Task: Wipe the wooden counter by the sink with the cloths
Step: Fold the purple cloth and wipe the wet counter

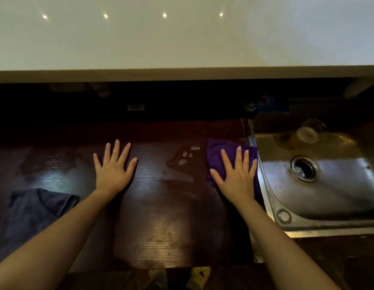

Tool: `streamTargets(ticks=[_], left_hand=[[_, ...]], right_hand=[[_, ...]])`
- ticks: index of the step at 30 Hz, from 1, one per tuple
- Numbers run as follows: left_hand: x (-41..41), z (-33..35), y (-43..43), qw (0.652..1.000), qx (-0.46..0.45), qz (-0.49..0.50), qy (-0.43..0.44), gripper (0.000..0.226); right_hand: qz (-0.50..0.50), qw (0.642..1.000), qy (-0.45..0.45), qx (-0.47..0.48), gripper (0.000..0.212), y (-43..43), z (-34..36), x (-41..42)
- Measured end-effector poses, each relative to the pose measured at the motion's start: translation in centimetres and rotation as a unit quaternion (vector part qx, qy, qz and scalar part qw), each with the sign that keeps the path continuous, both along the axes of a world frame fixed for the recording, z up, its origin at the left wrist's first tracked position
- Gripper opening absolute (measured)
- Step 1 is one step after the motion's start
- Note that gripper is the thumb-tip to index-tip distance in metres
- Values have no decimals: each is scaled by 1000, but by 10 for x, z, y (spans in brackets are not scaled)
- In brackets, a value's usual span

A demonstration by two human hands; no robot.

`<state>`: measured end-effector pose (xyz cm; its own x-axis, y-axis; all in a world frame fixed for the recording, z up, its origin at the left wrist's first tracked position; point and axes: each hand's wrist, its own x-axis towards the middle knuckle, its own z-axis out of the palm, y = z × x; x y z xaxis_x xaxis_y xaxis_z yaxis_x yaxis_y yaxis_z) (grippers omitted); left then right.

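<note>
Both hands lie flat with fingers spread on the dark wooden bench (161,216). The right hand (236,176) presses on a purple cloth (215,155) at the bench's right edge, just beside the steel sink (328,191). The left hand (114,168) rests bare on the wood, gripping nothing. Between the hands sits a small puddle (183,160), touching neither. A grey cloth (33,212) lies crumpled at the near left, partly under the left forearm. In the sink, a clear glass (307,131) lies on its side at the far end; the drain (304,168) holds a little water.
</note>
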<state>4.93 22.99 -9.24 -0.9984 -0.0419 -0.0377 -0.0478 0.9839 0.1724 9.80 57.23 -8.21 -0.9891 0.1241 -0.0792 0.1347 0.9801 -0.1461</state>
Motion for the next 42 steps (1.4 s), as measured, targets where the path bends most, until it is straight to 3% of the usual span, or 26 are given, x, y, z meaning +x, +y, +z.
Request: streamTargets(ticks=[7, 11, 22, 27, 34, 39, 42], left_hand=[[-1, -7, -3, 1000, -8, 1, 5, 64], [-1, -11, -5, 1000, -11, 2, 15, 63], [-2, -12, -5, 1000, -4, -3, 23, 61], [-4, -10, -4, 1000, 16, -8, 12, 61], [2, 0, -52, 999, 9, -51, -14, 63], [-1, 4, -115, 999, 4, 7, -32, 65], [0, 1, -145, 998, 8, 31, -51, 66]], right_hand=[[9, 1000, 11, -26, 72, -5, -1, -58], [10, 999, 22, -36, 62, -14, -4, -63], [110, 993, -5, -44, 64, -126, -5, -24], [122, 991, 13, -51, 68, -123, -4, 2], [-18, 999, 9, -33, 75, -85, -2, -12], [-98, 995, 7, -23, 74, -110, -1, -37], [-92, 995, 10, -24, 73, -142, -1, -46]])
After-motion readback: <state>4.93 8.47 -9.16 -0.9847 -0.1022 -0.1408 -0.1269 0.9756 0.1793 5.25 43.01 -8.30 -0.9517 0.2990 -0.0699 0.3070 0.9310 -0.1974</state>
